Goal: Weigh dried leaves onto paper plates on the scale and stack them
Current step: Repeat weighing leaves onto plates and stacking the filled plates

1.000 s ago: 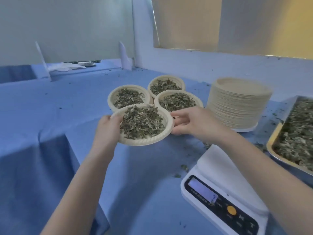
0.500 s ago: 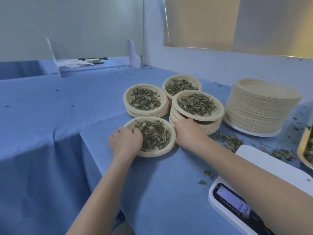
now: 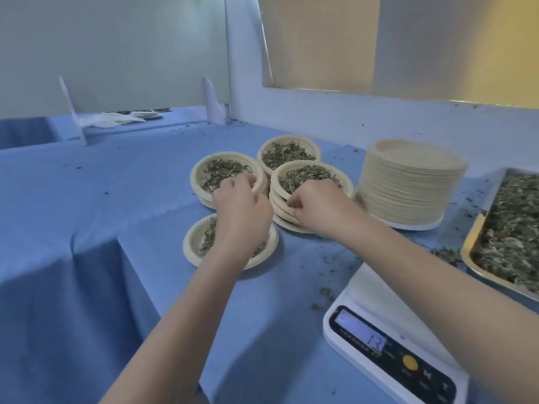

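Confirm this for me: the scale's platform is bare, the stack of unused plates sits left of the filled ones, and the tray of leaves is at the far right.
One detail is off. The head view shows the stack of unused plates to the right of the filled plates, not left. The rest holds: the scale has a bare platform, and the tray of leaves is at the far right.

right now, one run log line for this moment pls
step: stacking | left hand: gripping rim of left stack | right hand: pinching plates in right stack | new plate: on cloth | scale: bare
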Motion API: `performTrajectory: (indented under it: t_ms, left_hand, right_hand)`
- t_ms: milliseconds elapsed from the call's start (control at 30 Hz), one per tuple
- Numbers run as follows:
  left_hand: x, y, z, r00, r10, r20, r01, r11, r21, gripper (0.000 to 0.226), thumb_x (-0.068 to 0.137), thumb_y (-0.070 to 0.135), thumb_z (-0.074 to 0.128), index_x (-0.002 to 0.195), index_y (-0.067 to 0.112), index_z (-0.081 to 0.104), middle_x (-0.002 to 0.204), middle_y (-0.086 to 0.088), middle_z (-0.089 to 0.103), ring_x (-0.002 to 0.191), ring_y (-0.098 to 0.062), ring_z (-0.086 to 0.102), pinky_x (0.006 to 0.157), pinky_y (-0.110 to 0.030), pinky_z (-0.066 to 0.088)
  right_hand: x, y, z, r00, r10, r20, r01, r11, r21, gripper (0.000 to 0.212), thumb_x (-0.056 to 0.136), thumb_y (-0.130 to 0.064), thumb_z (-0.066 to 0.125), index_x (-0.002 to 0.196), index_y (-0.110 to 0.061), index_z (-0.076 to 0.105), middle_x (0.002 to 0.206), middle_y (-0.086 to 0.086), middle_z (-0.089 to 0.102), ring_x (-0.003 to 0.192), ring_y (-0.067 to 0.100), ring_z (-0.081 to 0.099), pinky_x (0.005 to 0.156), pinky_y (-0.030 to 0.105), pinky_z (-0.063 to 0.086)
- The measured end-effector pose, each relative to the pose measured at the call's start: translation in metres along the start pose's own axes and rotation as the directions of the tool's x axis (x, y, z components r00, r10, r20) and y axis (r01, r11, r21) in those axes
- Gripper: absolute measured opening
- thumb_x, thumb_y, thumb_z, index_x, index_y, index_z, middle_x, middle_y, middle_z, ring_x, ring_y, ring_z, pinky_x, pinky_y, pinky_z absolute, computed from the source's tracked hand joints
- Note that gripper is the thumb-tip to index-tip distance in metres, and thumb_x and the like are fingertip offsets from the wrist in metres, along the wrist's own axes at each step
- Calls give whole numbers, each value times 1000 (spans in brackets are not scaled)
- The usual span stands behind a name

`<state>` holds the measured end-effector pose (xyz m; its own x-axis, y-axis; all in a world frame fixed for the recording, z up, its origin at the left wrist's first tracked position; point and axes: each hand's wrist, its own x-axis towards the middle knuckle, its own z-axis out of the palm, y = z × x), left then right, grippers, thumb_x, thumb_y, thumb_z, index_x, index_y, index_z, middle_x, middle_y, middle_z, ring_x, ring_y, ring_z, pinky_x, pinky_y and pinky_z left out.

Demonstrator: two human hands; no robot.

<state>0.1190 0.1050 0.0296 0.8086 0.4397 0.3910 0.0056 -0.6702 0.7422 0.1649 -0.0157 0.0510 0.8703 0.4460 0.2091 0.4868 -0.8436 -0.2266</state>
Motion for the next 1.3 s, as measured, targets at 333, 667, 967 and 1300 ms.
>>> performTrajectory:
  t_ms: [333,667,967,1300]
  left_hand:
    - [-10,129,78,937,292,191,-228,927,-298,25,81,-2,40,79,22,50,95,-6,63,95,-25,54,66,-27,27]
    - [44,174,151,941,186,281,-224,968,112,39,92,15,40,129,2,42,134,-23,42,124,-36,38,101,-36,28]
    - [84,163,192,916,-81,394,69,997,44,34,93,7,39,119,-10,53,124,-26,55,115,-38,53,80,-31,41]
    - [94,181,181,928,-8,372,-50,988,145,35,92,2,32,120,-10,50,127,-27,51,121,-37,46,88,-33,41]
  right_hand:
    - [-37,80,-96,971,18,-239,-34,997,-65,24,83,-3,47,89,-7,69,84,14,66,79,26,56,61,29,32]
    - [-14,193,-115,910,361,-206,-357,932,58,28,86,-21,54,103,-2,66,101,11,66,94,28,59,81,40,51]
    - [22,235,-90,801,598,-36,-548,756,359,32,83,-7,42,61,-17,21,62,2,21,54,17,17,48,29,15]
    - [25,227,-106,796,591,-130,-492,757,429,35,86,4,35,61,-17,22,63,2,23,52,16,20,46,26,16]
